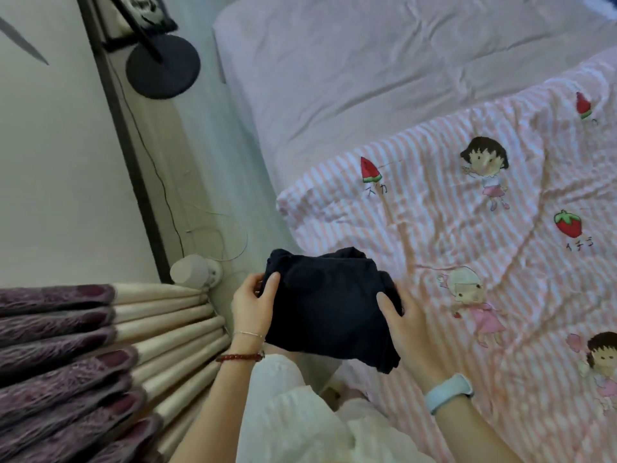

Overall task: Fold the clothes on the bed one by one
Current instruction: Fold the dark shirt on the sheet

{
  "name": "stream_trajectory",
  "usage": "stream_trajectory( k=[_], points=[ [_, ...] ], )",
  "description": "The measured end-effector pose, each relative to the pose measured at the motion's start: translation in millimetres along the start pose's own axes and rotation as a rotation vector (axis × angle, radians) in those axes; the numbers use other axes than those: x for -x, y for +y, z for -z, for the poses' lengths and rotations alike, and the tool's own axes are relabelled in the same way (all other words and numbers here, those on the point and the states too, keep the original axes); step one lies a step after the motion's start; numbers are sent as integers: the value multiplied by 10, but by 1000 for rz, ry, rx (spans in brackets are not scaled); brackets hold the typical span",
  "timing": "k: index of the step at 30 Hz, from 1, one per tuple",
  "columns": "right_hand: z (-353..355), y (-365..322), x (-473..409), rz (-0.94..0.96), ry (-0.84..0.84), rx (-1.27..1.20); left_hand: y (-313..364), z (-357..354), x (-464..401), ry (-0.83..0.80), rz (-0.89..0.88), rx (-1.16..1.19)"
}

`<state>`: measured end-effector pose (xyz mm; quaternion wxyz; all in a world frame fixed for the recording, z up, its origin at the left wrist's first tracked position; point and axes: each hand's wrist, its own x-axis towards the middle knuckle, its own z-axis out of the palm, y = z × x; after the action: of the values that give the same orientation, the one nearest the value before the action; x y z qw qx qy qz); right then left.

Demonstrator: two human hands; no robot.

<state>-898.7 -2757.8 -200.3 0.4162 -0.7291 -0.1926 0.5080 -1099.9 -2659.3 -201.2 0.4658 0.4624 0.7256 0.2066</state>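
Note:
A dark navy garment (325,305), folded into a compact bundle, is held in the air over the near left corner of the bed. My left hand (252,304) grips its left edge, thumb on top. My right hand (405,324) grips its right edge, fingers tucked underneath. The bundle hangs just off the edge of the pink striped quilt (467,228) printed with cartoon girls and fruit. No other loose clothes show on the bed.
A wrinkled pale sheet (367,68) covers the far half of the bed. Purple and cream curtains (83,345) hang at the left. A black round stand base (163,66), a cable and a white device (193,270) lie on the floor strip beside the bed.

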Motion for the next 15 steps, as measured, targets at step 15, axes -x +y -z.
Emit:
stream_trajectory(
  k=[15],
  points=[
    [-2179, -1992, -1471, 150, 73, 4, 1309, 1540, -2445, 65, -56, 134]
  ],
)
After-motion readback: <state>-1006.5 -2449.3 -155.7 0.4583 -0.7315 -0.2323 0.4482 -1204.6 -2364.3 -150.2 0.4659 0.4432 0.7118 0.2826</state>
